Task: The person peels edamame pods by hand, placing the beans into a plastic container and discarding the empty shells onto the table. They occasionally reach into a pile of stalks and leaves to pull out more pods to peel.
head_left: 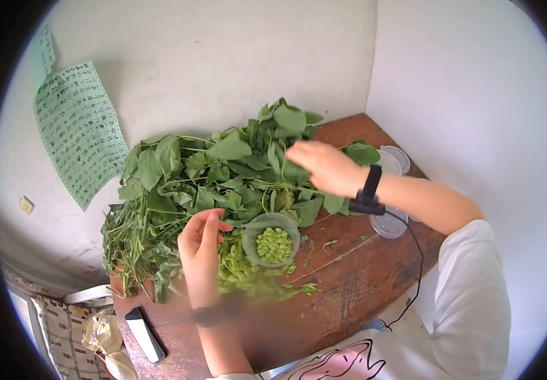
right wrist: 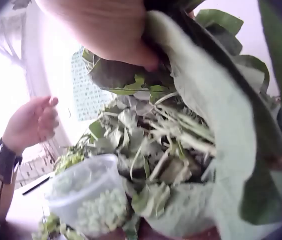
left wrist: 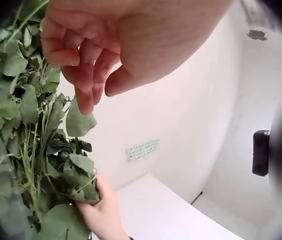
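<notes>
A big heap of leafy green plants (head_left: 210, 171) lies across the brown wooden table (head_left: 349, 272). My right hand (head_left: 302, 155) reaches into the heap's right side and grips a bunch of leaves and stems (left wrist: 76, 185); the right wrist view shows its fingers (right wrist: 131, 50) buried in leaves. My left hand (head_left: 213, 225) hovers above the table beside the heap, fingers loosely curled (left wrist: 88, 85), holding nothing. Just right of it stands a clear plastic bowl (head_left: 272, 239) of shelled green beans, also visible in the right wrist view as the bowl (right wrist: 91, 197). Green pods (head_left: 242, 269) are piled in front of the bowl.
Clear plastic containers (head_left: 392, 157) and a lid (head_left: 389, 223) sit at the table's right edge under my right forearm. A black and white device (head_left: 145, 334) lies near the front left corner. White walls close the corner; a green printed sheet (head_left: 80, 130) hangs on the left.
</notes>
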